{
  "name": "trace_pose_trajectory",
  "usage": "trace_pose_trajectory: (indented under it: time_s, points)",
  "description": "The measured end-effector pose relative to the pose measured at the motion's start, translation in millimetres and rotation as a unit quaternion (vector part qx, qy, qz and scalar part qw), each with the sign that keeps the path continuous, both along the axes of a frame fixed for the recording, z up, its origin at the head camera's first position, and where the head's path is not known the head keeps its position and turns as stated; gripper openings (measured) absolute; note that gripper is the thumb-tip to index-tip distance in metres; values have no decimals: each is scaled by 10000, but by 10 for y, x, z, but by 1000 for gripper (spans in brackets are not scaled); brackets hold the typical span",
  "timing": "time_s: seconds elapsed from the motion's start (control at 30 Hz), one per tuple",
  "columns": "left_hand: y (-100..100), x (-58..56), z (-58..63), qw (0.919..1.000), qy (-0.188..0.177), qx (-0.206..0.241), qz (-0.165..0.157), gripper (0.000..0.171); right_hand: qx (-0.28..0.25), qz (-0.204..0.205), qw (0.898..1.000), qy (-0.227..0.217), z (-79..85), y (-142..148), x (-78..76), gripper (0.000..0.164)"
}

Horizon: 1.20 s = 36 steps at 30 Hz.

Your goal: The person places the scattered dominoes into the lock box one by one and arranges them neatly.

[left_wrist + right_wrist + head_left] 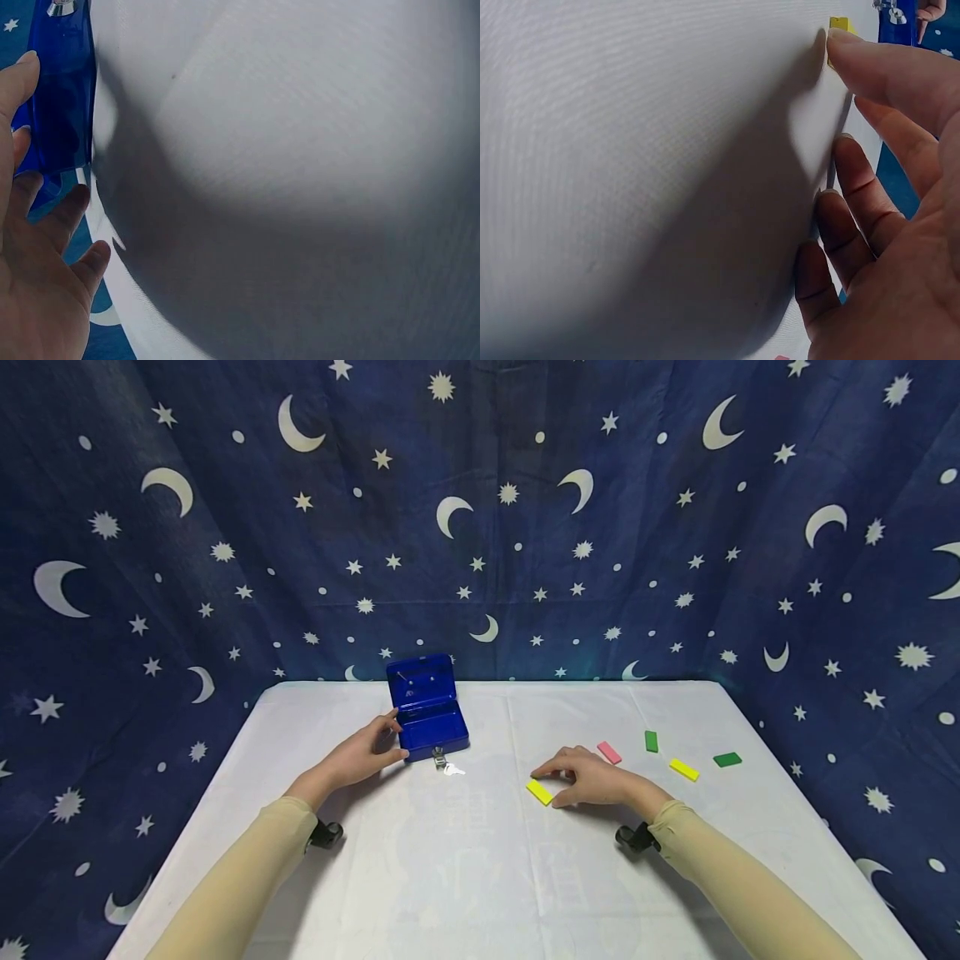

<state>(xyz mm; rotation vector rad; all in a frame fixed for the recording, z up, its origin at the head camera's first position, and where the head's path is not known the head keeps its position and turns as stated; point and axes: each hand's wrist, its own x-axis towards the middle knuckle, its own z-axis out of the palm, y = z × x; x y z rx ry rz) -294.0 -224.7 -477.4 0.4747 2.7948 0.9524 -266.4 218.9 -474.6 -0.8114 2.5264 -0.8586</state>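
A small blue metal cash box [433, 724] stands at the back left of the table with its lid up. My left hand [365, 753] is at its left side, fingers spread, thumb at the front corner and a fingertip near the hinge end. In the left wrist view, the thumb [22, 81] overlaps the box's blue wall [64, 112]. A yellow block [539, 792] lies flat on the cloth at centre right. My right hand [597, 776] is over its right side, thumb and index finger apart, their tips close to its two ends. The right thumb [885, 71] partly hides the block in the right wrist view.
Silver keys [453, 769] hang at the box's front latch [439, 758]. Beyond my right hand lie a pink block [609, 752], a green block [651, 742], another yellow block [684, 770] and another green block [727, 760]. A starry blue curtain [510, 568] surrounds the white table [450, 877].
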Motion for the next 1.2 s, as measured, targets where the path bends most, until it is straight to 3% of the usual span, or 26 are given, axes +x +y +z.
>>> trace_pose_trajectory:
  time_s: [0.5, 0.73, 1.2]
  points:
    - [-28, -27, -25, 9998, -37, 195, -16, 51, -59, -11, 9999, -133, -41, -2, -16, 47]
    - [-26, -22, 0, 9995, -95, 311, -55, 47, -87, 79, 9999, 66, -50, 5, -13, 45]
    - [-20, -38, -18, 9996, -124, 260, -1, 45, -82, -68, 9999, 45, -82, 4, -20, 39]
